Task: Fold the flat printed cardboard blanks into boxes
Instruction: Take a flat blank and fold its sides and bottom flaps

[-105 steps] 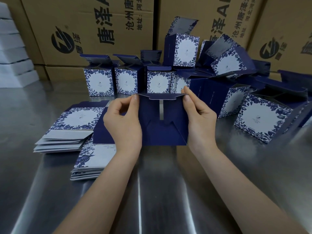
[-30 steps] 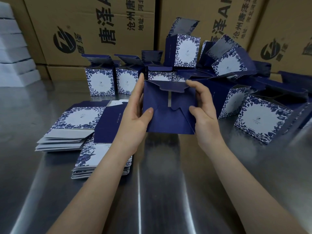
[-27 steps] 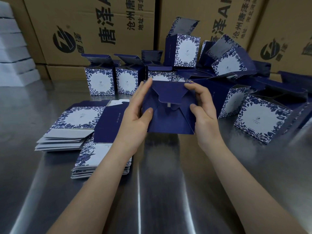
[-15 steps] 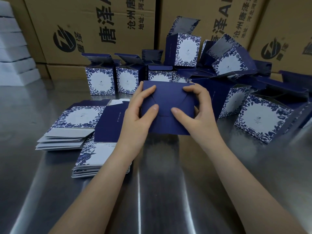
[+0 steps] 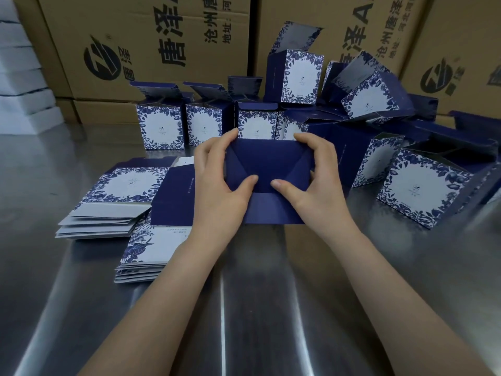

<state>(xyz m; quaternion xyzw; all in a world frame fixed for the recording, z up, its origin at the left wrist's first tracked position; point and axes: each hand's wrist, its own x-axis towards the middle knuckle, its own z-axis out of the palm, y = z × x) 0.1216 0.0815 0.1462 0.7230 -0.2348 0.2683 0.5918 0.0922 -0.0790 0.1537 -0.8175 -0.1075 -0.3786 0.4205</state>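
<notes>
So that the flaps [image 5: 269, 161] lock, my left hand [image 5: 217, 188] and right hand [image 5: 322, 185] clamp the box [image 5: 271, 210], fingers [image 5: 229, 137] hooked over its far edge, thumbs pressing its middle.

Cropped at top: brown corrugated shipping cartons [image 5: 162, 36]. Unreadably small: print on blue-floral folded boxes [image 5: 161, 128]. Covered by left hand [image 5: 217, 185], right hand [image 5: 320, 185]: navy cardboard box [image 5: 268, 161] sides.

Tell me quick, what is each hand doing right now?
Left hand: holding the dark blue box, thumb pressing its folded flaps.
Right hand: holding the same box, thumb pressing its flaps.
</notes>
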